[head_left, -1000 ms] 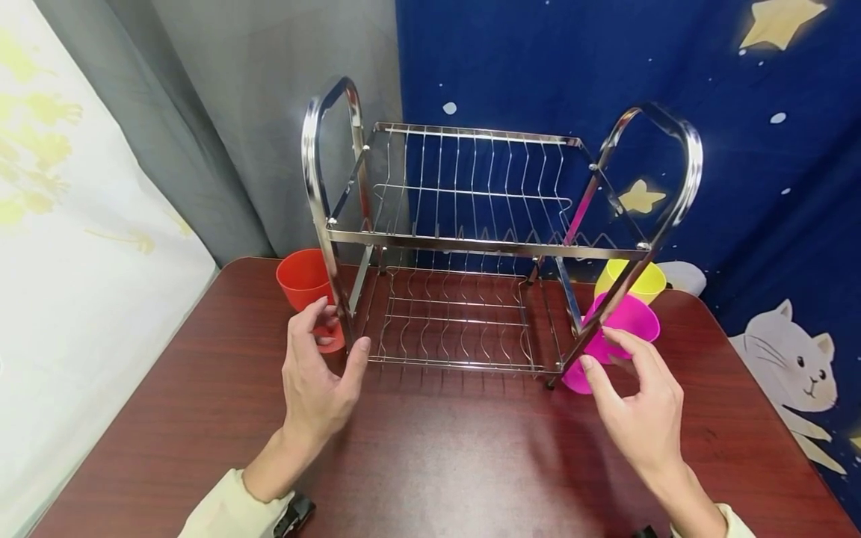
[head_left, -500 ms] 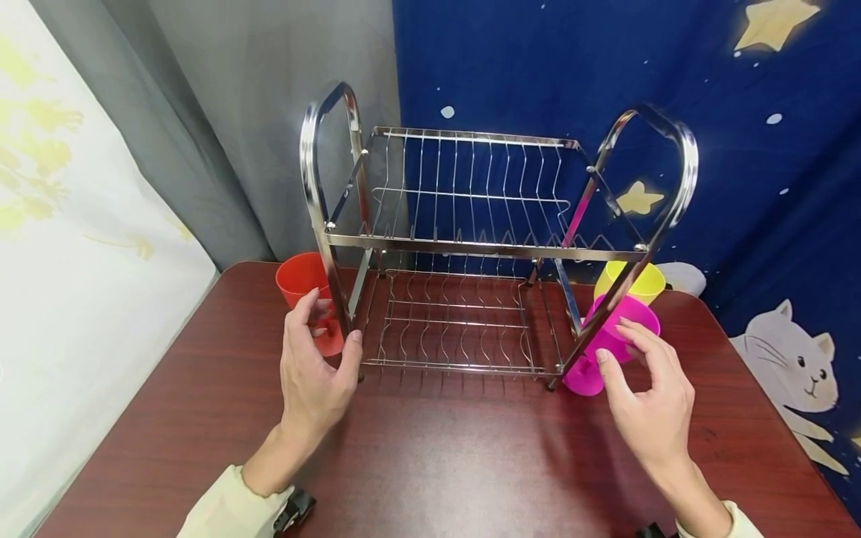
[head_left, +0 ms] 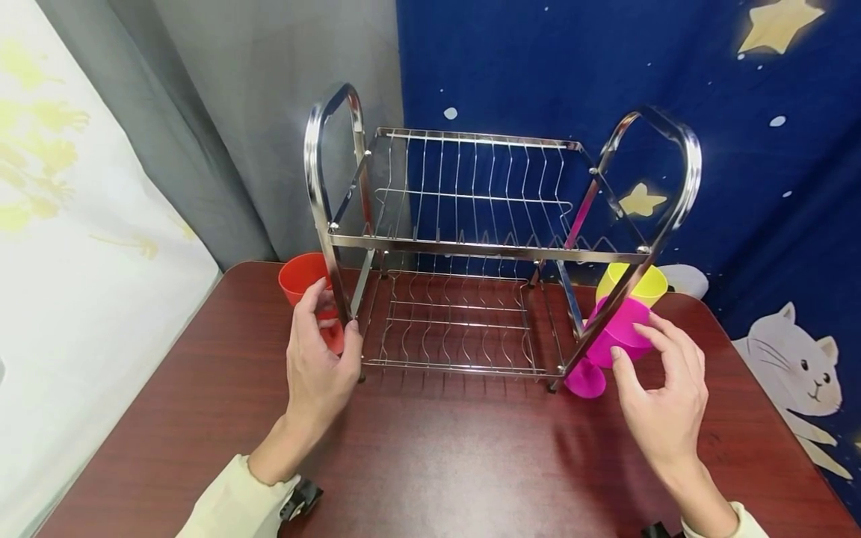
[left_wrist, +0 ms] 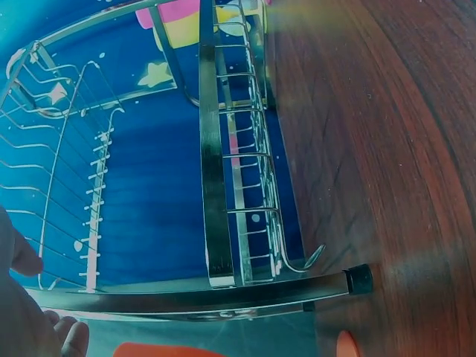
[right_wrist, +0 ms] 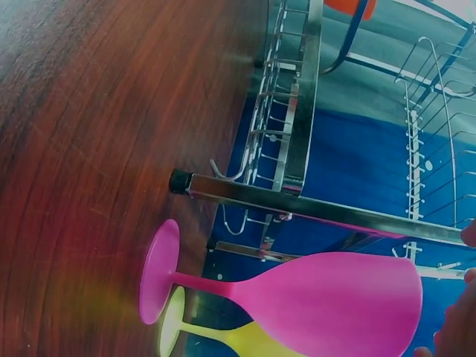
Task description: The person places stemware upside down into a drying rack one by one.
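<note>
The rack (head_left: 491,249) stands upright on the table (head_left: 457,463) close to the back edge, its long axis running left to right, roughly along that edge, with its two arched handles pointing up at the ends and its two wire shelves level between them. A broad stretch of wood lies in front of it, and strips of tabletop reach from its ends toward the left and right edges; behind, a blue curtain (head_left: 484,60) rises past the back edge. The left hand (head_left: 319,366) is loosely spread at the left front leg (left_wrist: 223,297), thumb to one side and fingers to the other; I cannot tell whether it touches the metal. The right hand (head_left: 669,396) holds a wide gap between thumb and fingers, off the right front leg (right_wrist: 335,210) and just beside the pink cup (head_left: 617,336); contact with the cup cannot be told. That cup stands upright by the leg, mouth up, with the yellow cup (head_left: 649,284) behind it toward the back right corner. The red cup (head_left: 301,275), mouth up, stands beside the rack's left end.
</note>
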Tool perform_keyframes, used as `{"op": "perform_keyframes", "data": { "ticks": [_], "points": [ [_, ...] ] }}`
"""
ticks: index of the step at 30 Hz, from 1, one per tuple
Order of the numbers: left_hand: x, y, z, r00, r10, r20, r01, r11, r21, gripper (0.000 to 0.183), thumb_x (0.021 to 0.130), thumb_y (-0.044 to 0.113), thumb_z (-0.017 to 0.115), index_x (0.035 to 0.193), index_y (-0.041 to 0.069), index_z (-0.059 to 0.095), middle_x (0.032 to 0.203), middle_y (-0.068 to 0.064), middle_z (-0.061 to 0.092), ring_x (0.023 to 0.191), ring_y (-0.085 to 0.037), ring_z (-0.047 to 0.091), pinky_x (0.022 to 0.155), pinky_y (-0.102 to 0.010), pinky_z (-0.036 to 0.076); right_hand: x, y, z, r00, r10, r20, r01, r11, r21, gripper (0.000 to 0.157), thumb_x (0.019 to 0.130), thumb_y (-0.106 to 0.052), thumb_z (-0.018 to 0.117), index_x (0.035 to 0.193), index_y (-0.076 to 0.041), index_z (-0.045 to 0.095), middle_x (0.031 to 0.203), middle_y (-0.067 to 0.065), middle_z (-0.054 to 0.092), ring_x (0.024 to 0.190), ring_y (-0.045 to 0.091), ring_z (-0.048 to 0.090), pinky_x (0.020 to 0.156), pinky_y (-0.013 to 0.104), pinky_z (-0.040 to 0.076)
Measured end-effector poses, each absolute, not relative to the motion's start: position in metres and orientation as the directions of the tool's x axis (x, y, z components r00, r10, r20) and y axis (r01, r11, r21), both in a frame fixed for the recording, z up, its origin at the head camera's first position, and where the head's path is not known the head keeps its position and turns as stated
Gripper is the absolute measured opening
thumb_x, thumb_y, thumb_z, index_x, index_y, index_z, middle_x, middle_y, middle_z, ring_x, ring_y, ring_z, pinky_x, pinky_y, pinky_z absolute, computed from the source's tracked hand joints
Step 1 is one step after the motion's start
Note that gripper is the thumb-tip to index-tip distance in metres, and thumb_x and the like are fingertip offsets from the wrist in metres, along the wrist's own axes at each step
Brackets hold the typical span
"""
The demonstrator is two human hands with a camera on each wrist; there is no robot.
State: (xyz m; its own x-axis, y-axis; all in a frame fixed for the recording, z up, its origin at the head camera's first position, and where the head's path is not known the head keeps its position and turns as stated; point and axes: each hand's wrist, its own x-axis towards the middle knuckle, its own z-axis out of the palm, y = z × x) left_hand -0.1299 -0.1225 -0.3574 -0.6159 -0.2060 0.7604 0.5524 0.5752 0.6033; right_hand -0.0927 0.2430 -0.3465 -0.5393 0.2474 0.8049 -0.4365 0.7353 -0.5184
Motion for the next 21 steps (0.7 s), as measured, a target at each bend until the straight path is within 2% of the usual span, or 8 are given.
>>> {"op": "perform_keyframes", "data": {
  "ticks": [3,6,12,15,19,21],
  "points": [
    [-0.131,-0.122,-0.357,-0.61,-0.209,0.764,0.553,0.579,0.6,0.059,0.081,-0.003,0.059,0.139,0.002,0.045,0.12,-0.018,0.057,0.098,-0.023,0.058,0.083,-0.022,0.048,-0.096,0.249,-0.352,-0.545,0.25,0.801,-0.432,0.734,-0.523,0.041,0.071,0.0,0.074,0.111,0.005,0.068,0.127,0.02,0.06,0.119,0.035,0.048,0.101,0.019,0.03],
    [-0.133,-0.122,-0.356,-0.597,-0.208,0.775,0.565,0.578,0.59,0.057,0.081,-0.005,0.058,0.137,0.0,0.047,0.117,-0.019,0.058,0.099,-0.023,0.058,0.082,-0.021,0.049,-0.099,0.256,-0.359,-0.557,0.264,0.788,-0.415,0.733,-0.539,0.046,0.072,-0.003,0.075,0.117,0.002,0.066,0.133,0.016,0.058,0.126,0.031,0.044,0.105,0.026,0.029],
    [-0.136,-0.124,-0.352,-0.588,-0.21,0.782,0.564,0.586,0.581,0.054,0.082,-0.005,0.062,0.134,0.0,0.049,0.113,-0.018,0.062,0.099,-0.025,0.061,0.083,-0.011,0.048,-0.099,0.261,-0.362,-0.621,0.292,0.728,-0.344,0.733,-0.587,0.063,0.074,-0.006,0.076,0.134,-0.003,0.056,0.147,0.01,0.046,0.137,0.022,0.036,0.112,0.038,0.027],
    [-0.136,-0.125,-0.35,-0.592,-0.214,0.777,0.557,0.588,0.587,0.053,0.082,-0.006,0.066,0.133,0.0,0.051,0.112,-0.017,0.063,0.099,-0.026,0.062,0.083,-0.011,0.049,-0.099,0.261,-0.363,-0.66,0.319,0.68,-0.286,0.73,-0.62,0.073,0.074,-0.006,0.078,0.141,-0.007,0.048,0.15,0.007,0.041,0.139,0.016,0.033,0.112,0.029,0.029],
    [-0.136,-0.126,-0.347,-0.599,-0.21,0.773,0.538,0.61,0.582,0.054,0.082,-0.004,0.069,0.132,0.001,0.052,0.111,-0.017,0.063,0.097,-0.025,0.063,0.079,-0.023,0.055,-0.099,0.26,-0.362,-0.708,0.375,0.599,-0.189,0.716,-0.672,0.083,0.076,-0.01,0.08,0.148,-0.014,0.039,0.151,0.004,0.039,0.137,0.013,0.035,0.103,0.014,0.031],
    [-0.136,-0.127,-0.346,-0.601,-0.207,0.772,0.531,0.619,0.579,0.053,0.082,-0.003,0.069,0.132,0.0,0.053,0.11,-0.017,0.063,0.096,-0.025,0.064,0.076,-0.031,0.056,-0.099,0.26,-0.361,-0.731,0.407,0.547,-0.145,0.691,-0.708,0.086,0.077,-0.013,0.08,0.15,-0.018,0.036,0.15,0.004,0.04,0.136,0.014,0.037,0.104,0.014,0.033]
  ]
}}
